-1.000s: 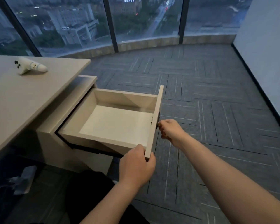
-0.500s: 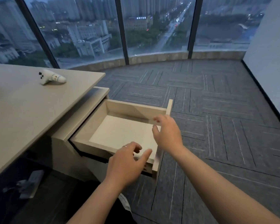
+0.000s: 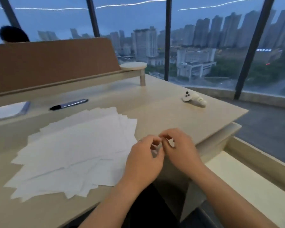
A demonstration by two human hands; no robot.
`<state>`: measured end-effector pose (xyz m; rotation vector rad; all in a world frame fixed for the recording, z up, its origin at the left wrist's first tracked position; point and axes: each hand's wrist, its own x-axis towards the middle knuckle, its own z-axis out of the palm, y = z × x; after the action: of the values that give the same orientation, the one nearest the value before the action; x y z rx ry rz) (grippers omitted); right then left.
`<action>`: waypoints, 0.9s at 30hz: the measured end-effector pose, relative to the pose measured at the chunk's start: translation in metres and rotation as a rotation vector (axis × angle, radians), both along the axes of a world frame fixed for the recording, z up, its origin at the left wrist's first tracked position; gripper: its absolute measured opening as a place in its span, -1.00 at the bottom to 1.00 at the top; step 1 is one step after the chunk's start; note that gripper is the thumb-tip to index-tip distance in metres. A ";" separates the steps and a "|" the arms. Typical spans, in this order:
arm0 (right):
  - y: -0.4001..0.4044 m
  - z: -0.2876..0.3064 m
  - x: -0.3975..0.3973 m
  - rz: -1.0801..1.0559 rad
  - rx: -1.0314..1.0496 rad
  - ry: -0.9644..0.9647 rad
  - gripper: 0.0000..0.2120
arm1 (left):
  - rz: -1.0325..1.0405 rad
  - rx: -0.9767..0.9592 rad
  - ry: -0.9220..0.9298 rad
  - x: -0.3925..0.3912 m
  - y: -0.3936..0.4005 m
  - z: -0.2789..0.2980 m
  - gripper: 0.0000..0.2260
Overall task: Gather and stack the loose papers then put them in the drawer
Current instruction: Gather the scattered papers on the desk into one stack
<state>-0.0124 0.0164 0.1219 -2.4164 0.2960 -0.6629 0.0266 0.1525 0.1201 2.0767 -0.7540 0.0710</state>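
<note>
A loose fan of white paper sheets lies spread flat on the pale wooden desk, their corners offset from one another so that many edges show, covering the near left part of the surface. Both hands hover together just to the right of the sheets, above the desk's near edge. The left hand has its fingers loosely curled and holds nothing; its wrist passes over the lower right corner of the spread. The right hand is just beside it, fingers bent inward toward the left hand's fingertips, and it too appears to hold nothing, though motion blur makes the fingertips hard to read. Whether the two hands touch each other cannot be told.

At the right, below the desk top, the light beige open drawer is pulled out, its pale bottom showing with no paper in it.

Beyond the sheets a dark marker pen with a black cap lies on the desk, and at the far left a white notepad sits partly out of view. Toward the far right corner rests a white handheld controller with black buttons. A brown partition panel stands along the back of the desk, with a small round wooden shelf on a post at its end.
</note>
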 end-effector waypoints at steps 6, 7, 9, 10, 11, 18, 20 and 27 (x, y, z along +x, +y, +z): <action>0.111 0.019 0.093 0.195 -0.129 0.180 -0.55 | 0.313 0.026 -0.040 0.079 0.133 0.011 -0.85; 0.125 0.020 0.107 0.220 -0.153 0.245 -0.41 | 0.360 0.079 -0.043 0.091 0.155 0.010 -0.80; 0.150 0.017 0.133 0.285 -0.234 0.420 -0.08 | 0.422 0.212 -0.003 0.111 0.195 0.010 -0.63; 0.157 0.014 0.141 0.326 -0.286 0.512 0.06 | 0.416 0.295 0.025 0.117 0.209 0.009 -0.51; 0.164 0.011 0.147 0.369 -0.334 0.585 0.16 | 0.391 0.390 0.056 0.123 0.222 0.008 -0.36; 0.188 0.006 0.159 0.481 -0.438 0.637 0.23 | 0.316 0.633 0.100 0.142 0.263 -0.012 0.09; 0.191 0.009 0.160 0.490 -0.449 0.631 0.25 | 0.303 0.626 0.089 0.143 0.265 -0.013 0.09; 0.195 0.032 0.176 0.534 -0.444 0.604 0.11 | 0.270 0.626 0.085 0.141 0.274 -0.006 0.10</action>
<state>0.1635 0.2116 0.1535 -2.8940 -0.2930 0.2823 0.1677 0.4265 0.1146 2.7491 -0.4699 -0.1194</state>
